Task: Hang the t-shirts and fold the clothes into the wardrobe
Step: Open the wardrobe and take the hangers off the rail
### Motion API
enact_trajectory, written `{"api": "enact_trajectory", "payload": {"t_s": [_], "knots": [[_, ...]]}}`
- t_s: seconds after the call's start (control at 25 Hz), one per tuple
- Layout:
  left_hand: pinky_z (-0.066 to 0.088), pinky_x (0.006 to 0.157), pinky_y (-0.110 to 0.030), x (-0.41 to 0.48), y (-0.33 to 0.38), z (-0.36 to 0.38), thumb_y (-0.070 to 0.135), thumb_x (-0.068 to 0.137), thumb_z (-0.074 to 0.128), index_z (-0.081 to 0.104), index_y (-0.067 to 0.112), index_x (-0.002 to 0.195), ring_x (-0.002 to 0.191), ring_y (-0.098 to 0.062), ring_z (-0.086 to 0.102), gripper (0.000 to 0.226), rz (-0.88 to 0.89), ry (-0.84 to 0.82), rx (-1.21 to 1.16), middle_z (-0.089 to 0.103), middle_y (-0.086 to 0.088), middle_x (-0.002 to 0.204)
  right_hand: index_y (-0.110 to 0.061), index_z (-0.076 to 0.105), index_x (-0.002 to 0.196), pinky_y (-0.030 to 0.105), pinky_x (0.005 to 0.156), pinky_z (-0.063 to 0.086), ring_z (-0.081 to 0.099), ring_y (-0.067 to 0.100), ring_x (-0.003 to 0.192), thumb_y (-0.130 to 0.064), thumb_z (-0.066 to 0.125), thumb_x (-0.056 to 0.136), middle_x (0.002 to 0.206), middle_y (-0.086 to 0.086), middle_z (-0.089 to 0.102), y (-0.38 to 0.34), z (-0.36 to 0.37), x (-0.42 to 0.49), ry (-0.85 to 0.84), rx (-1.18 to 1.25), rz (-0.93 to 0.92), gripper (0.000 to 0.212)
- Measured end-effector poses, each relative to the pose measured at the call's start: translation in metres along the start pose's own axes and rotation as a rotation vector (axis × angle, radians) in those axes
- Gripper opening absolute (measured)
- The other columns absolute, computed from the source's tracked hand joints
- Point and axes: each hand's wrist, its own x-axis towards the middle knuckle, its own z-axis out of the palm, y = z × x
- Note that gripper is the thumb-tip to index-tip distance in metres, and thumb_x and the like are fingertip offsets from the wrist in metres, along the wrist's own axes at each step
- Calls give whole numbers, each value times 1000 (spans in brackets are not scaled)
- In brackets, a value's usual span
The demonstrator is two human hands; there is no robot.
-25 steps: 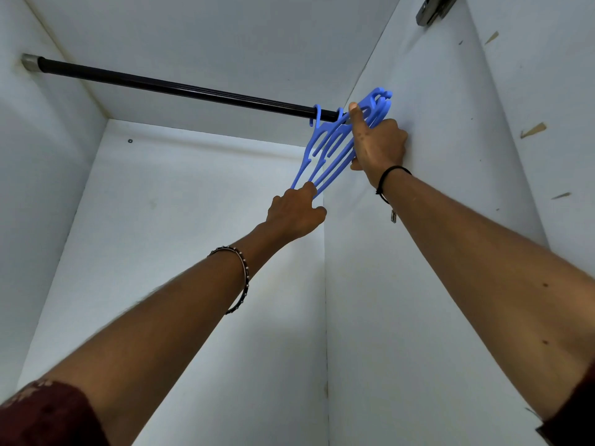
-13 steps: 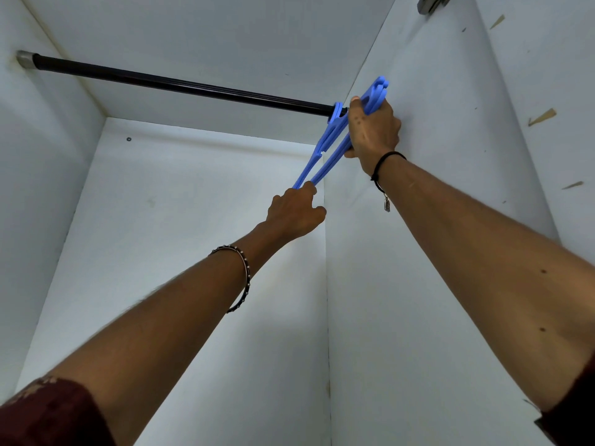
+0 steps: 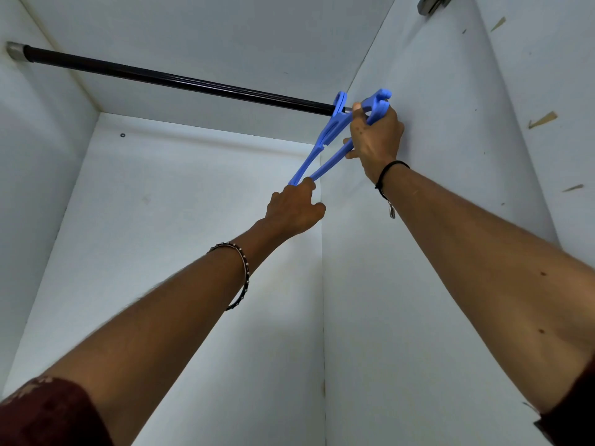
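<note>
White wardrobe (image 3: 193, 284) interior all round, looked up into from below: back wall, right side wall, top panel. Black rail (image 3: 167, 80) across under the top panel, from a metal socket (image 3: 14, 54) on the left wall toward the right wall. Two bare forearms reaching up from the bottom corners, dark red sleeves (image 3: 48, 413) at the frame edge.

Blue hangers (image 3: 306, 165) at the rail's right end, near the right wall, seen almost edge-on, splayed in a narrow V. Long axes both slanted: low ends down-left, high ends up-right. Rail-side hanger (image 3: 331, 127): top hooked over the rail. Wall-side hanger (image 3: 375, 104): top end to the right of that hook, just beside the wall (on the rail or off it, cannot tell, hand in the way). Low ends meeting at the left hand.

Right hand (image 3: 376, 140) high, back toward camera, fingers curled round the wall-side hanger near its top, one fingertip up beside the rail's end. Left hand (image 3: 294, 209) lower, at the V's point, fingers bent, tips pinching the hangers' low ends together.

Beaded bangle (image 3: 243, 268) on the left wrist. Black cord bracelet (image 3: 388, 170) with a small metal charm (image 3: 391, 212) on the right wrist. Metal hinge (image 3: 431, 3) at the top edge. A few chips (image 3: 542, 120) in the far-right panel.
</note>
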Motion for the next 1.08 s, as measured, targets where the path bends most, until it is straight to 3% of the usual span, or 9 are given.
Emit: {"api": "enact_trajectory", "payload": {"t_s": [0.12, 0.2, 0.32, 0.48, 0.68, 0.84, 1.08], "knots": [[42, 98, -39, -2, -3, -3, 27, 96, 54, 43, 11, 136, 107, -29, 59, 44, 1, -13, 13, 62, -11, 126, -25, 59, 94, 48, 71, 64, 73, 30, 87, -37, 62, 98, 91, 13, 70, 2, 1, -3, -2, -11, -25, 13], [42, 99, -40, -4, -4, -8, 27, 96, 54, 44, 12, 136, 109, -29, 58, 44, 2, -13, 11, 61, -11, 126, -23, 62, 104, 47, 74, 63, 71, 31, 93, -45, 60, 95, 90, 10, 70, 1, 2, -1, -23, -23, -22, 24], [42, 98, -39, -8, -8, -18, 27, 96, 54, 43, 12, 136, 109, -28, 58, 44, 1, -6, 15, 60, -11, 128, -31, 57, 90, 49, 75, 63, 71, 32, 93, -41, 62, 97, 88, 11, 71, -11, 3, -8, -33, -5, -42, 13], [41, 99, -39, -17, -10, -30, 25, 96, 55, 44, 11, 136, 109, -25, 57, 44, -1, -7, -7, 60, -11, 128, -27, 57, 91, 46, 71, 64, 75, 29, 78, -34, 62, 101, 90, 18, 73, -24, 1, -28, -21, 37, -77, 13], [42, 106, -41, -28, -11, -46, 26, 96, 57, 42, 11, 140, 122, -27, 55, 49, -15, -17, -52, 57, -10, 133, -14, 61, 103, 38, 63, 65, 77, 19, 74, -30, 62, 102, 89, 12, 73, -51, -5, -55, -43, 146, 11, 16], [43, 92, -33, -48, -12, -60, 25, 96, 57, 45, 11, 136, 110, -23, 58, 45, -29, -18, -78, 61, -9, 124, -10, 61, 119, 36, 62, 65, 78, 16, 75, -32, 62, 102, 99, 12, 75, -65, -16, -87, -101, 184, 103, 27], [46, 96, -39, -81, -6, -72, 24, 96, 56, 44, 11, 136, 111, -25, 59, 44, -72, -66, -118, 61, -10, 121, -8, 58, 128, 41, 66, 65, 78, 22, 81, -31, 61, 103, 102, 6, 73, -75, -44, -141, -180, 227, 236, 35]]}}
